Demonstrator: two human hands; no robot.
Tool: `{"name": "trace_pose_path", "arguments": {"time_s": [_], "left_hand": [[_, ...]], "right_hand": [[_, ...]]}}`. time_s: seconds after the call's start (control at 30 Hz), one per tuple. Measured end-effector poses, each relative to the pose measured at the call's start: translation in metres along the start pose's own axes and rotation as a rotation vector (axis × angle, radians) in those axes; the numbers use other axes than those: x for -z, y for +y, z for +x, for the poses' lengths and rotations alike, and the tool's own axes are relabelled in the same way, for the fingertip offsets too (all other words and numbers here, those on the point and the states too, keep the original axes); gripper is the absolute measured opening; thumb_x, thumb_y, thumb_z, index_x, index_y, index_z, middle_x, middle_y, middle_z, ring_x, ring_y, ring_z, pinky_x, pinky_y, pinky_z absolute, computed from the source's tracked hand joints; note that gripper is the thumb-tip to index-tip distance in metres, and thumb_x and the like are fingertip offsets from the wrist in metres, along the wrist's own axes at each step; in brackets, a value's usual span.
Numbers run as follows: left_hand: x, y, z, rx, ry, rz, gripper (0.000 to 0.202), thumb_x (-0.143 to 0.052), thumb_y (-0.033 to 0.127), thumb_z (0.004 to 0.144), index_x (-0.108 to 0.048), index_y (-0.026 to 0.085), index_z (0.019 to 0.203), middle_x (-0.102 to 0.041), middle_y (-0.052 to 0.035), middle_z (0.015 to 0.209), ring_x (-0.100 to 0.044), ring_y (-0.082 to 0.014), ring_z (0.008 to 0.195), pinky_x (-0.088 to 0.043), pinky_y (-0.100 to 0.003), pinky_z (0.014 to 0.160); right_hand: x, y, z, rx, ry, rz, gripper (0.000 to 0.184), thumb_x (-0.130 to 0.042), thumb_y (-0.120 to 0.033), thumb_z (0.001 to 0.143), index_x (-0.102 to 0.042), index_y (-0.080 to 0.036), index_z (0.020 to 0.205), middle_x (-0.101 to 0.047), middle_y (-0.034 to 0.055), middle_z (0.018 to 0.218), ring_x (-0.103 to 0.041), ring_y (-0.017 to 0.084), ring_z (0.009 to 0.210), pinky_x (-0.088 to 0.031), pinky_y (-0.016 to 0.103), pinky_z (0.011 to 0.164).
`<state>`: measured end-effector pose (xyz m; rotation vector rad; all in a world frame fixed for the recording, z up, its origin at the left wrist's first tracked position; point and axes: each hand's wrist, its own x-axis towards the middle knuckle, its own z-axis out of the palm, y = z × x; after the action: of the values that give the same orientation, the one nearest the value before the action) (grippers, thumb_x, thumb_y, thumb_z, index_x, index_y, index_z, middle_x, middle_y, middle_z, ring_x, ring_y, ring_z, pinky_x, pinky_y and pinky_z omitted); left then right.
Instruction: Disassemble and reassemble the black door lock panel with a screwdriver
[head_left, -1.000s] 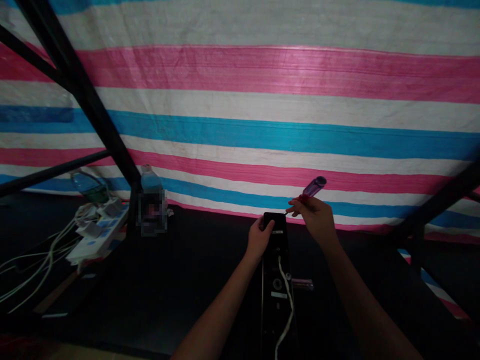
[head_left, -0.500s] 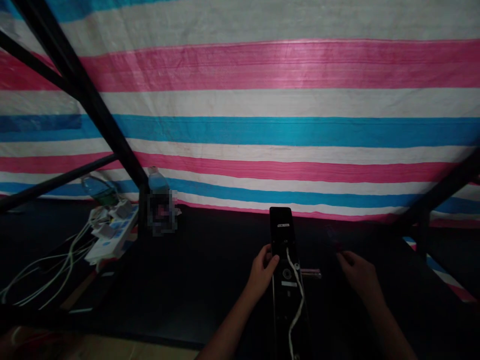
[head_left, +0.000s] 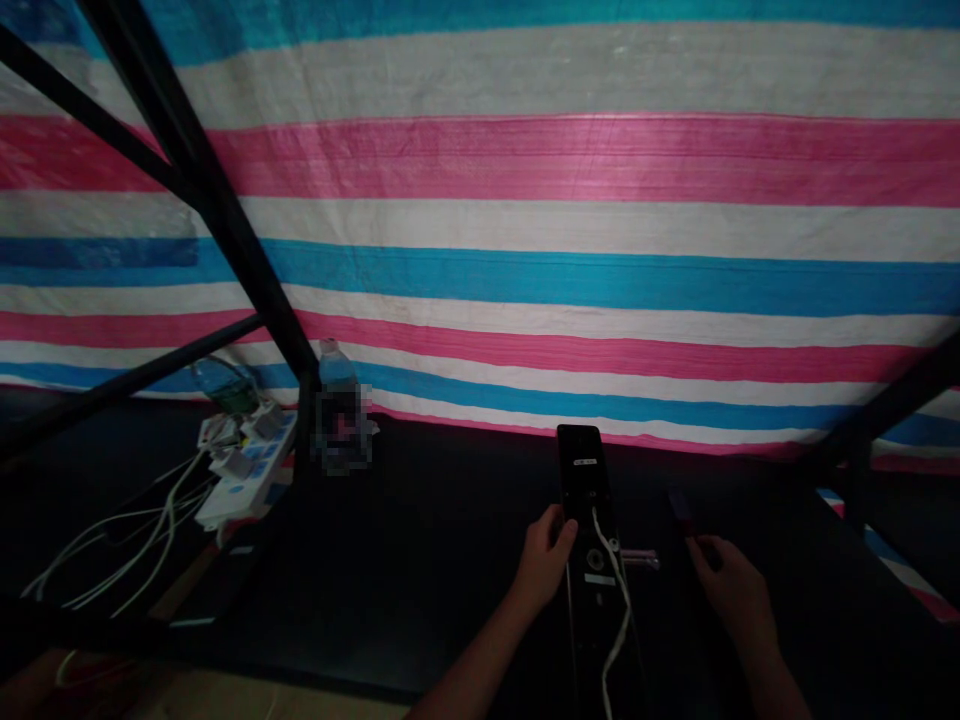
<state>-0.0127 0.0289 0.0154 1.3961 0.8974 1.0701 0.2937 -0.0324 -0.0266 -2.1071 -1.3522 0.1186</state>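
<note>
A long black electronic door lock (head_left: 583, 470) lies on the dark tabletop, its far end pointing away from me. A white cable (head_left: 619, 610) runs down its face and off the near end. My left hand (head_left: 544, 560) grips the lock's left edge around its middle. To the right of the lock, my right hand (head_left: 726, 590) holds a screwdriver (head_left: 680, 512) with a dark red handle, its tip hidden in the shadow. A short metal lever handle (head_left: 639, 559) sticks out from the lock's right side, between the lock and my right hand.
A white power strip (head_left: 244, 465) with plugged-in adapters and loose white cables sits to the left, near a plastic water bottle (head_left: 337, 365) and a pixelated blurred object (head_left: 343, 430). Black metal frame bars (head_left: 202, 190) cross the view before a striped tarpaulin (head_left: 570, 230).
My right hand has dropped from above the lock's far end to the table right of the lock, bringing the screwdriver lower. My left hand has shifted along the lock toward me.
</note>
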Motion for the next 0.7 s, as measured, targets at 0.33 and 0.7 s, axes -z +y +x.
{"name": "trace_pose_path", "arguments": {"time_s": [0.33, 0.7], "left_hand": [[0.001, 0.0, 0.002, -0.029, 0.037, 0.117, 0.042, -0.051, 0.053, 0.095, -0.069, 0.015, 0.094, -0.072, -0.0058, 0.085, -0.065, -0.0215, 0.077, -0.049, -0.03, 0.069], [-0.006, -0.017, 0.014, 0.007, 0.078, 0.089, 0.037, -0.058, 0.054, 0.089, -0.064, 0.018, 0.086, -0.061, 0.0001, 0.076, -0.056, -0.0187, 0.073, -0.044, -0.029, 0.069]], "right_hand": [[-0.005, -0.061, 0.002, 0.221, 0.222, 0.251, 0.04, -0.052, -0.056, 0.09, -0.069, -0.019, 0.087, -0.071, 0.0126, 0.088, -0.066, 0.028, 0.083, -0.051, 0.043, 0.08], [-0.049, -0.147, 0.011, 0.056, -0.152, 0.742, 0.04, -0.041, -0.052, 0.094, -0.059, -0.019, 0.079, -0.058, -0.0008, 0.073, -0.051, 0.015, 0.067, -0.042, 0.026, 0.063]]}}
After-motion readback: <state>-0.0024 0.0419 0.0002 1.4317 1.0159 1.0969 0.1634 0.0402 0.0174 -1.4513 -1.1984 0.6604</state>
